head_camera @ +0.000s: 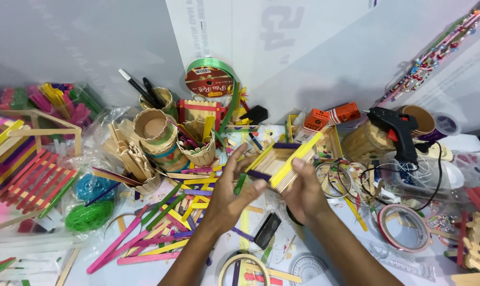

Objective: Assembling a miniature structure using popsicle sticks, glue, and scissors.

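Left to right across the table (324, 265). At 9 o'clock: red slatted stick panel (36, 182), with green string bundle (89, 216) just below and right of it. At 7 o'clock: loose coloured craft sticks (160, 222) strewn flat, overlapping. At 11 o'clock: round stick-built pots (155, 132), upright, close together.

Centre: left hand (229, 193) raised, fingers (239, 159) spread and curled round the near left edge of the stick frame (285, 161); thumb pressed on a purple stick at its lower side. Right hand (303, 196) closed on the frame's right lower corner, fingers pinching a stack of yellow and plain sticks. Frame held clear of the table, tilted, between both hands.

Handling judgement: light, stiff along each stick, but glued joints probably weak; likely to rack or split if twisted. Smooth painted faces may slip. Best held at the corners, where sticks overlap, not mid-span.

At 2 o'clock: black glue gun (396, 130), propped on clutter, cord trailing. At 4 o'clock: tape roll (404, 228), lying flat.
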